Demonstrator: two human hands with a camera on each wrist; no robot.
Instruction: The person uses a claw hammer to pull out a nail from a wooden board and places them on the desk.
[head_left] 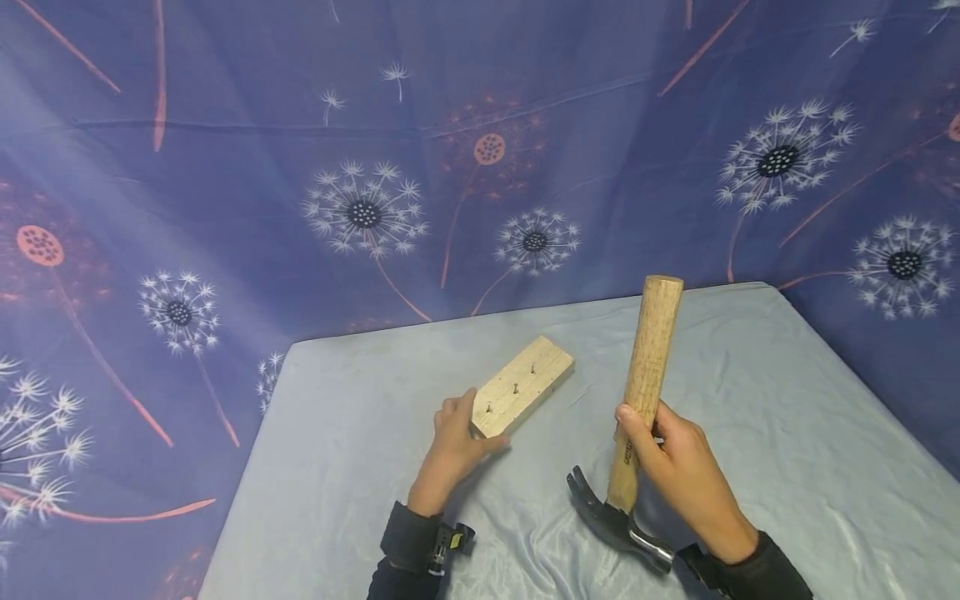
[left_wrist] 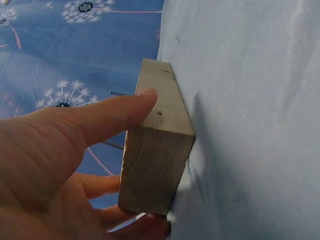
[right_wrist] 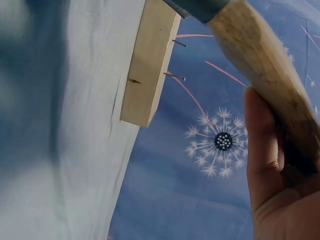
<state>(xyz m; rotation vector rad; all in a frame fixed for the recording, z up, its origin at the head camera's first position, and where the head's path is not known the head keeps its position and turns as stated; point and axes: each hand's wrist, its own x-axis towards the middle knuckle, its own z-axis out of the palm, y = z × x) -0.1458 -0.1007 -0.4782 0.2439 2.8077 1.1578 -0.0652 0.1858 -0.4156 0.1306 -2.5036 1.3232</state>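
Note:
A pale wooden block (head_left: 504, 410) lies on the cloth, with three nails (head_left: 515, 388) standing in a row out of its top. My left hand (head_left: 452, 450) grips the near end of this block, thumb along one side and fingers at the other, as the left wrist view shows. In my right hand (head_left: 688, 471) is a claw hammer, held by its wooden handle (head_left: 651, 350). The handle points up and away, while the dark metal hammer head (head_left: 617, 527) hangs low on the near side, its claw turned left. Most of the right fingers are hidden behind the handle.
A light blue-grey cloth (head_left: 352, 433) covers the table, with wrinkles near the front. Behind and beside it hangs a blue curtain (head_left: 600, 167) printed with dandelions. Dark bands with small devices (head_left: 450, 542) sit on both wrists.

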